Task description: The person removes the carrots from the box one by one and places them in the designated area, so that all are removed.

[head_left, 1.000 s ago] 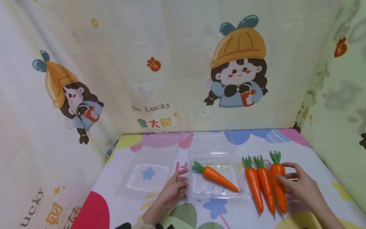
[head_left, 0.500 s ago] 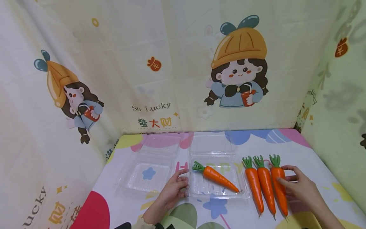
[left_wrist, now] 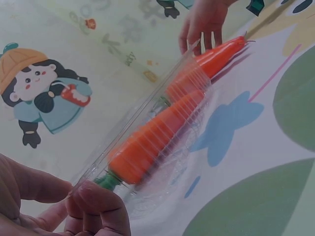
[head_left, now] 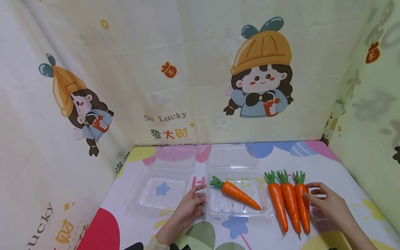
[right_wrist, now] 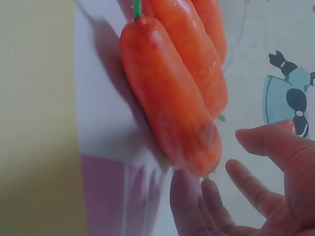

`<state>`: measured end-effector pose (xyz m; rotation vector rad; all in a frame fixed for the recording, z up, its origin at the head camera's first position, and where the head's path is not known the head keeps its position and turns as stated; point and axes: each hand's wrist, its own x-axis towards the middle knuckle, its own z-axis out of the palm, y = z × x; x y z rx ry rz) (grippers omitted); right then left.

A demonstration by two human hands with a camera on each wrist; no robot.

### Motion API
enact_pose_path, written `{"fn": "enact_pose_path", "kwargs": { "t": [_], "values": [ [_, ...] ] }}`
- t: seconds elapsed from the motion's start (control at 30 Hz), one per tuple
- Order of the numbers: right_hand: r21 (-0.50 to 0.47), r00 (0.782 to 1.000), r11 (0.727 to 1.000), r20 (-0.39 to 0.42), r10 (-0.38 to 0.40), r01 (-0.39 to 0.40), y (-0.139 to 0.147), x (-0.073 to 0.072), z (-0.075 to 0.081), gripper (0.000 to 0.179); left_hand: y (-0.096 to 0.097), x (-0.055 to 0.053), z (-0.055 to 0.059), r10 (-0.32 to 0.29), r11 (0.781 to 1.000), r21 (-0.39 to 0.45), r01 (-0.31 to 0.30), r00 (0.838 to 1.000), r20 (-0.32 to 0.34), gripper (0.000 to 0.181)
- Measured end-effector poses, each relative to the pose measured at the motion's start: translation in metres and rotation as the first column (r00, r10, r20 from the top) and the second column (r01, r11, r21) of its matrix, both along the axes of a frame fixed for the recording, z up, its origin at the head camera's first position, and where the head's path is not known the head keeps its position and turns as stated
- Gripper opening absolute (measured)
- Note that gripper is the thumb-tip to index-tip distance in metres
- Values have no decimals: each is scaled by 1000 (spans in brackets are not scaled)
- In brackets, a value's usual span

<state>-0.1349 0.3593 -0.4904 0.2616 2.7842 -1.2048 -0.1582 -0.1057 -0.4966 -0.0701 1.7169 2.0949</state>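
My left hand [head_left: 187, 208] pinches the left rim of a clear plastic clamshell box [head_left: 215, 205] between thumb and fingers, as the left wrist view shows. One orange carrot [head_left: 238, 195] with a green stem lies slanted inside it. To the box's right, three carrots lie side by side, stems away from me: a left one [head_left: 277, 205], a middle one [head_left: 290, 205] and a right one [head_left: 301, 201]. My right hand [head_left: 328, 205] is at the right carrot [right_wrist: 167, 93]; its fingers are loosely spread, fingertips against the carrot's side, and in the right wrist view the thumb stands off it.
A second clear clamshell box [head_left: 137, 199] stands to the left, its lid folded back. The held box's lid [head_left: 231, 156] also lies folded back. A patterned cloth [head_left: 259, 232] covers the table, and a printed curtain [head_left: 203, 86] closes off the back and sides.
The right carrot has slid toward me and then left, closer against the middle carrot, with my right hand following. My left hand and the box have stayed put.
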Motion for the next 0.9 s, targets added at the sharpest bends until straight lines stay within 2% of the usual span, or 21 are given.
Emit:
{"fn": "enact_pose_path", "kwargs": {
  "t": [0.23,0.47,0.7,0.9],
  "values": [
    [110,998,994,-62,20,-13,1,-3,4,57,0,0,-1,0,1000,-11,0,1000,-3,53],
    [107,999,994,-47,11,-6,-7,-8,15,62,0,-1,-3,0,1000,-6,0,1000,0,53],
    [126,994,992,-108,30,-16,-23,-9,30,56,0,-1,-3,3,1000,-13,-3,1000,4,53],
    [89,991,995,-125,51,-40,-44,-10,42,53,0,-1,-3,7,1000,-12,-7,1000,3,54]
  ]
}}
